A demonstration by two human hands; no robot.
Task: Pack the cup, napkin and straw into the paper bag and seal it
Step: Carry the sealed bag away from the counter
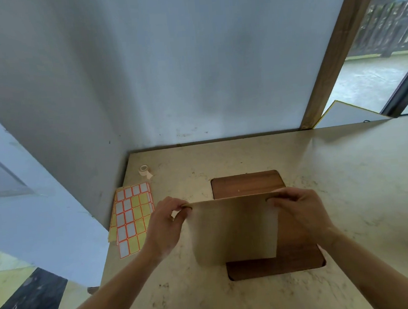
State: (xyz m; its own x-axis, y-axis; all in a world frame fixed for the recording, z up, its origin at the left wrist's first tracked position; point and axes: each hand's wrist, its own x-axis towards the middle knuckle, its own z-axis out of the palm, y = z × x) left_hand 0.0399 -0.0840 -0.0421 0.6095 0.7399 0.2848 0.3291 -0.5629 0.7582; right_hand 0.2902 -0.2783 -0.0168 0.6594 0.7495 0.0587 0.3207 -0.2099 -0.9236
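Observation:
A plain brown paper bag (234, 230) stands upright on a dark wooden board (247, 183) in the middle of the table. My left hand (165, 223) pinches the bag's top left corner and my right hand (301, 207) pinches its top right corner. The top edge runs straight between the two hands. The bag's flat side faces me and hides whatever is inside; no cup, napkin or straw shows anywhere.
Sheets of orange-bordered stickers (132, 218) lie at the table's left edge. A small roll of tape (145, 170) sits behind them near the grey wall. The beige marble-look table (349, 191) stretches to the right; a wooden post (332, 52) stands at the back right.

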